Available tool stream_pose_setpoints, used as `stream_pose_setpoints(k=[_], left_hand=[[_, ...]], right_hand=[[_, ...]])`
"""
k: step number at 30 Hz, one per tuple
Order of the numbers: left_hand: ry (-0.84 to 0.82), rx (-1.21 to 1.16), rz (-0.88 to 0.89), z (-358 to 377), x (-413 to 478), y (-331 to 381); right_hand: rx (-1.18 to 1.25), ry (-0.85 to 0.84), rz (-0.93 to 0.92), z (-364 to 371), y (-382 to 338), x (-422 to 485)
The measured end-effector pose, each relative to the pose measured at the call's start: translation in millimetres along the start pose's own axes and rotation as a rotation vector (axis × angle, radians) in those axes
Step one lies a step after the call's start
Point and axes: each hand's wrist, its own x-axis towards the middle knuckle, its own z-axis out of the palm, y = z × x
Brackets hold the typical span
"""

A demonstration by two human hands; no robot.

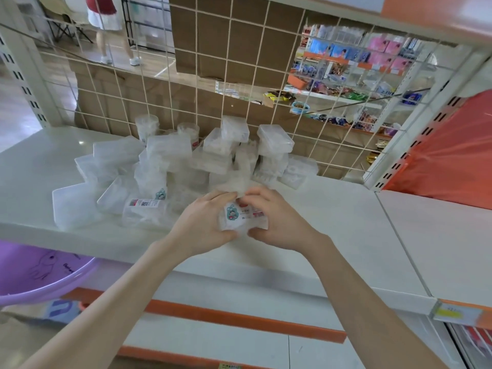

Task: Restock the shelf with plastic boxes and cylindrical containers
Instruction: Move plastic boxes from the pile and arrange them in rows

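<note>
Forearms [119, 302] are reaching over the shelf [346, 225]; left hand [203, 222] and right hand [277, 219] are clasping, fingers curled, one labelled plastic box [242, 215] by its ends, long axis lying crosswise, with the pile [165, 155] lying just behind, leftward.

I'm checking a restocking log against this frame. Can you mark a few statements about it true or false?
1. The left hand and right hand both grip one labelled clear box. True.
2. The pile of clear boxes lies on the floor. False: it lies on the white shelf.
3. A purple basin sits lower than the shelf, at the left. True.
4. The cylindrical containers stand at the shelf's front edge. False: they stand at the back, by the wire grid.
</note>
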Motion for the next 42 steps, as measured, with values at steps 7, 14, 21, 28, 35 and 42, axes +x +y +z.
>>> stream_pose_setpoints(k=[7, 14, 21, 28, 35, 42], left_hand=[[0.008, -0.061, -0.028, 19.7, -1.9, -6.4], [-0.120, 0.034, -0.181, 37.8, 2.4, -12.7], [-0.116, 0.122, -0.235, 44.4, 6.7, -15.0], [-0.028, 0.045, -0.223, 42.4, -2.1, -13.9], [0.147, 0.003, -0.207, 44.9, -13.7, 0.0], [0.181, 0.006, -0.166, 70.9, -30.5, 50.5]], right_hand=[[-0.071, 0.213, 0.217, 5.2, 20.0, -33.9], [-0.055, 0.364, 0.523, 9.2, 45.7, -74.1], [-0.105, 0.493, 0.536, 35.3, 47.2, -83.5], [-0.179, 0.500, 0.543, 39.5, 47.7, -80.5], [-0.199, 0.515, 0.535, 39.1, 47.5, -84.4], [-0.026, 0.587, 0.500, 16.3, 44.3, -111.5]])
